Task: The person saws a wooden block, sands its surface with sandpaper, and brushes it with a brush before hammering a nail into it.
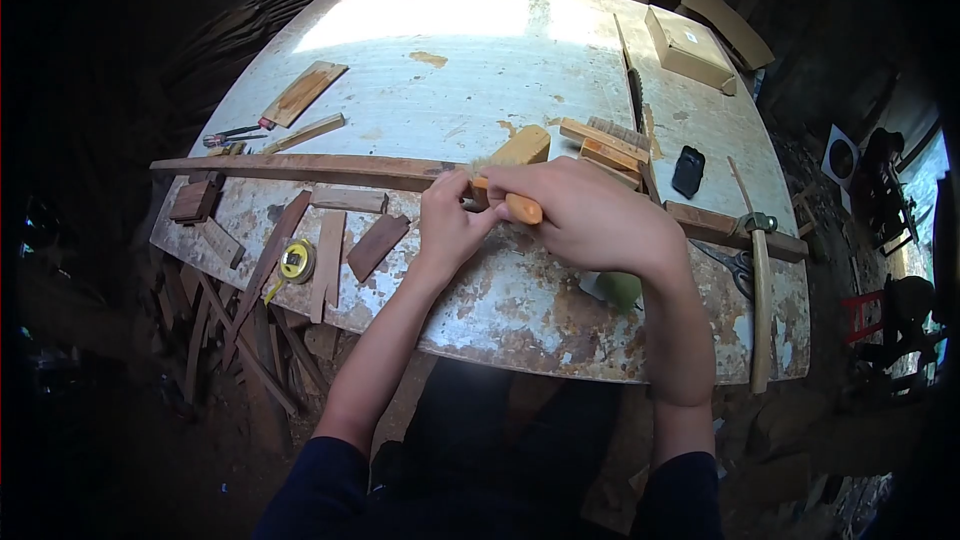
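A long brown wooden bar [350, 169] runs crosswise over the worktable, passing beneath both hands. My left hand [455, 215] is closed at its middle, fingers over the bar and thumb reaching toward the right hand. My right hand [590, 205] grips a tool with an orange wooden handle [524, 208]; the handle's rounded end points toward me and the working end is hidden. Just beyond the hands lies a pale wooden block [524, 145], with a fuzzy tan patch beside it. Several wood pieces [608, 152] are stacked to its right.
The worn worktable [400, 110] carries a tape measure [297, 260], dark wood offcuts [378, 247], screwdrivers [233, 136] and a board [305, 93] on the left. On the right are a hammer [760, 290], scissors [738, 270], a black case [688, 171] and a cardboard box [690, 48].
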A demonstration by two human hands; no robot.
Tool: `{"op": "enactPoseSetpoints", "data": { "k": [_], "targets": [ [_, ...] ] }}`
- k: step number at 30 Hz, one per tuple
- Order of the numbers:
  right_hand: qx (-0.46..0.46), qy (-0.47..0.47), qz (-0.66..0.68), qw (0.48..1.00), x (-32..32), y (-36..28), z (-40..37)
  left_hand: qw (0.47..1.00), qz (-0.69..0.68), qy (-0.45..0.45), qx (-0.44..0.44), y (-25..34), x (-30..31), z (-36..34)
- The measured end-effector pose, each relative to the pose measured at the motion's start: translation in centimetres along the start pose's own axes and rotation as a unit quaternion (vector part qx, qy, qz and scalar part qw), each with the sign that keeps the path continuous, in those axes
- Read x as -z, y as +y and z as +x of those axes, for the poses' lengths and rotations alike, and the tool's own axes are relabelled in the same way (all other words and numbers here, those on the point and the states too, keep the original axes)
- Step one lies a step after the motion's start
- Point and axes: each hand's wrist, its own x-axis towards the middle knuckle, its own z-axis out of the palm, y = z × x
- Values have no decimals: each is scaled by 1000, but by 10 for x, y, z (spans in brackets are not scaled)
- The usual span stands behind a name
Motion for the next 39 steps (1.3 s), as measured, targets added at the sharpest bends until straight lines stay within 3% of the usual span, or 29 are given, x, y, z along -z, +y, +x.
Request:
{"op": "enactPoseSetpoints", "data": {
  "k": [3,6,7,10,11,14,15,18,19,23,26,27,30,31,34,35,38,39],
  "targets": [
    [-75,24,-38,996,5,9,5,1000,-2,-8,19,4,1,-2],
    [16,20,-22,999,-7,-5,-3,1000,-6,-5,-5,-4,0,1],
    [3,-22,3,1000,2,-12,-4,1000,-9,-4,-19,-7,0,-1],
    [-74,7,-37,997,10,10,7,999,0,-8,35,5,-1,0],
    [-51,77,-68,993,-2,16,2,1000,0,-3,16,3,-1,1],
    [52,35,4,998,-8,-7,-4,1000,0,2,-15,-5,-2,-1],
    [19,-18,26,999,2,-11,-4,1000,1,0,-11,-4,-1,-1],
    [-48,39,-35,997,3,13,9,1000,8,-1,2,-2,-2,-3],
    [-28,70,-60,995,-3,11,6,1000,11,2,4,-1,-3,-1],
    [8,-6,27,1000,1,-3,0,1000,-22,0,3,-3,-3,-3],
    [-41,66,-61,995,-2,16,4,1000,10,-7,11,6,0,0],
    [-2,103,-73,992,-14,12,2,1000,8,-5,-2,3,0,-1],
    [-3,-26,10,1000,0,-15,-2,1000,2,-3,-11,2,0,-1],
    [-64,-47,34,996,8,-14,2,1000,0,-2,-9,3,1,-1],
    [9,120,-83,989,-8,6,9,1000,-7,-4,16,7,0,0],
    [-20,84,-81,993,-15,5,3,1000,-14,-7,13,5,0,1],
    [11,-23,10,1000,3,-7,2,1000,-14,-19,15,2,1,-2],
    [-68,-43,27,996,12,-6,5,1000,-1,-23,21,6,2,0]
  ]
}}
